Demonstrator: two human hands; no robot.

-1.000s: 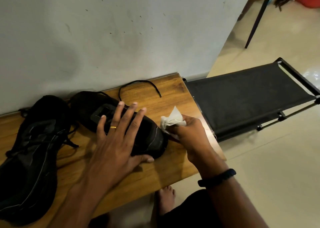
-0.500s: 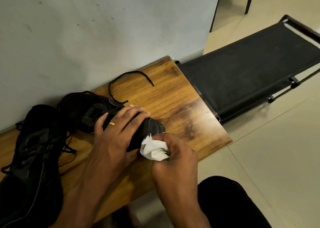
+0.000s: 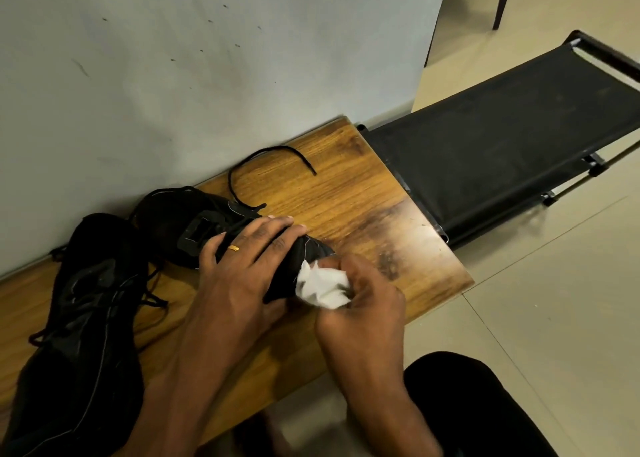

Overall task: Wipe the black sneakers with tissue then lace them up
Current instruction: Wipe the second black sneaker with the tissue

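Two black sneakers lie on a wooden bench (image 3: pixel 363 193). One sneaker (image 3: pixel 187 221) sits near the wall, its toe pointing right. My left hand (image 3: pixel 242 266) grips its front part, fingers curled over the top. My right hand (image 3: pixel 360 304) holds a crumpled white tissue (image 3: pixel 322 288) against the near side of the toe. The second sneaker (image 3: pixel 79 335) lies at the left, laces loose. A loose black lace (image 3: pixel 263 158) curves across the bench behind the first sneaker.
A grey wall (image 3: pixel 207 58) runs right behind the bench. A black fabric rack (image 3: pixel 502 151) on a metal frame adjoins the bench's right end. Beige tiled floor (image 3: pixel 554 300) spreads to the right. My dark-clad knee (image 3: pixel 467 404) is at the lower right.
My right hand moved the tissue from the toe tip round to the near side of the toe. My left hand went from lying flat on the sneaker to curling over it.
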